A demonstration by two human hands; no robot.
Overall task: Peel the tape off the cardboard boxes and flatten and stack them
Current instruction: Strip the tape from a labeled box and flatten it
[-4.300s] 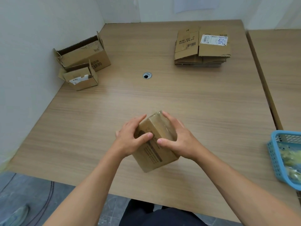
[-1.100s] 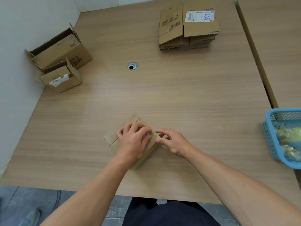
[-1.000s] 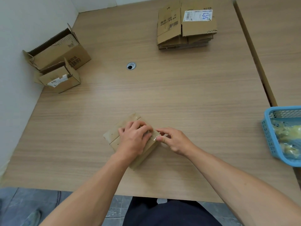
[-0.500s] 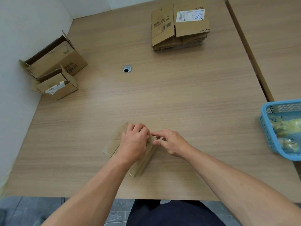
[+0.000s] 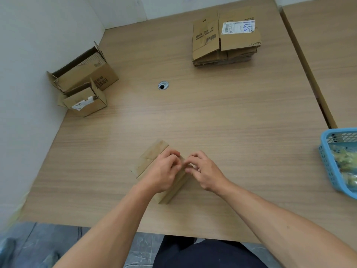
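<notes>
Hands meet at the near-middle of the table, over a small box that lies there at a slant w/ its long side running from far left to near right. L hand sits on top of the box, fingers curled over its right top edge, gripping it and holding it down. R hand is just beside, fingers curled, thumb & forefinger nipped together at that same edge, touching the L fingertips; whether it has anything between them is too blurred to tell.

Far right of centre: stack of flattened boxes, white label w/ blue writing on the top one. Far left, against the wall: two open boxes, the larger box behind, the smaller open box touching it in front. Cable hole between those and the stack. Blue basket at the right edge w/ yellowish stuff inside
</notes>
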